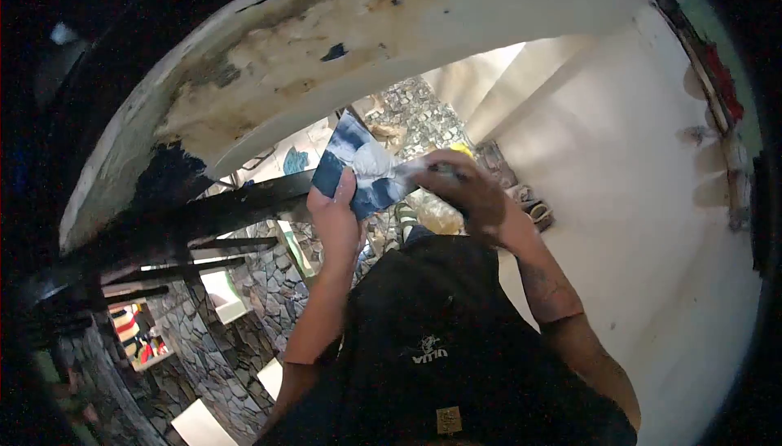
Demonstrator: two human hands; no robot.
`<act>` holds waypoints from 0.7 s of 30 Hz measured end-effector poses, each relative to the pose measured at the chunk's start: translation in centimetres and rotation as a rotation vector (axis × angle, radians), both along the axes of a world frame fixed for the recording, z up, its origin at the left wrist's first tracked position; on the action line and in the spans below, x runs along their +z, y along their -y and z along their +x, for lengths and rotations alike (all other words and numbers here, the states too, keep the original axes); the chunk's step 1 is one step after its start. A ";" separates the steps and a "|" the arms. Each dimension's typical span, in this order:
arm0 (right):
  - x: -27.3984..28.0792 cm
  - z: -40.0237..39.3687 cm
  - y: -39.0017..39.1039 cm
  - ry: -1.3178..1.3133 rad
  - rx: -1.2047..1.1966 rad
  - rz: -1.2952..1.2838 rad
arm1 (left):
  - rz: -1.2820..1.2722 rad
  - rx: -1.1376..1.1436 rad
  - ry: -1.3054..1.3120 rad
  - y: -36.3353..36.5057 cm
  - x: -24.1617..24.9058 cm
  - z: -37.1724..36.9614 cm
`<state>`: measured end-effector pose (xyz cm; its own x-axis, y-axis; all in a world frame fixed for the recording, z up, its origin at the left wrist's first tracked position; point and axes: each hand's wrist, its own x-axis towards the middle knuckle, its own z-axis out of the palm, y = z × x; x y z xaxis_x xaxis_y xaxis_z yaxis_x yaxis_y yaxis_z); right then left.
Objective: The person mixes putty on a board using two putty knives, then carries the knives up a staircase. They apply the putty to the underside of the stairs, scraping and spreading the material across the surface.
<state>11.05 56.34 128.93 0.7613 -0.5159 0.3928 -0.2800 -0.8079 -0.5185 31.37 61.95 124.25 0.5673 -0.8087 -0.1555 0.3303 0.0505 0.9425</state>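
Observation:
Near the middle of the head view, my left hand (337, 206) holds a flat blade or board (358, 165) smeared with white paste over a dark blue-grey surface, its thumb pressed on top. My right hand (464, 189) is closed around a tool (415, 171) whose end touches the paste at the board's right side. The tool's shape is blurred, and its handle is mostly hidden by my fingers.
A curved wall (301, 63) with stained, peeling plaster rises ahead. A smooth pale wall (603, 177) stands at the right. Dark metal bars (244, 200) run along the left. Far below lie stone paving (269, 291), a clear plastic bag (438, 214) and shoes (538, 212).

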 end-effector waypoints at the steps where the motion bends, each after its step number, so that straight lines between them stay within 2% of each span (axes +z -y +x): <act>1: 0.4 0.6 -0.4 -0.093 0.014 0.069 | -0.001 -0.001 0.043 0.0 0.6 -0.6; 3: -0.3 1.4 -0.9 -0.061 0.038 0.079 | 0.082 0.032 0.271 -0.3 -0.8 -0.7; 4: -1.4 1.3 -0.8 -0.051 0.045 -0.005 | 0.109 0.043 0.383 -0.2 -1.5 -0.8; 5: -2.6 1.1 -0.7 -0.040 0.047 -0.091 | 0.059 0.007 0.353 -0.1 -1.9 -0.9; 6: -3.6 0.4 -0.9 -0.042 0.053 -0.257 | 0.301 0.096 0.668 -0.3 -1.2 -1.4; 8: -3.2 -0.3 -2.0 0.029 0.063 -0.210 | 0.197 0.003 0.236 0.1 -0.8 -1.4; 10: -2.7 -1.5 -1.8 0.025 0.178 0.049 | 0.170 0.023 0.291 0.2 -0.8 -1.4; 11: -2.5 -1.8 -1.7 0.030 0.243 0.180 | 0.093 -0.003 0.165 0.5 -2.9 -0.5; 12: -2.9 -2.5 -0.9 0.129 0.274 0.245 | 0.031 -0.004 0.004 0.6 -1.4 -1.1; 14: -4.3 -4.6 1.7 0.332 0.349 0.366 | 0.025 -0.025 0.027 0.4 -1.7 -0.2; 16: -3.4 -8.4 4.6 0.333 -0.053 0.718 | 0.030 -0.068 0.052 0.3 -1.5 0.2; 17: -3.2 -10.1 6.2 0.491 -0.259 0.686 | -0.005 -0.083 -0.078 0.1 -1.4 -0.1; 18: -3.1 -11.6 8.3 0.647 -0.464 0.646 | 0.100 -0.115 -0.095 0.0 -2.6 0.6; 20: -4.4 -14.4 14.4 0.975 -0.667 0.502 | 0.078 -0.230 -0.178 -0.3 -2.6 0.4; 21: -3.7 -15.3 17.0 1.057 -0.663 0.439 | 0.058 -0.237 -0.179 -0.3 -2.1 -0.3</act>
<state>-4.25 39.32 125.21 -0.2509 -0.9052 0.3431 0.1442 -0.3854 -0.9114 31.08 62.23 122.15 0.3231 -0.9023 -0.2854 0.4873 -0.0999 0.8675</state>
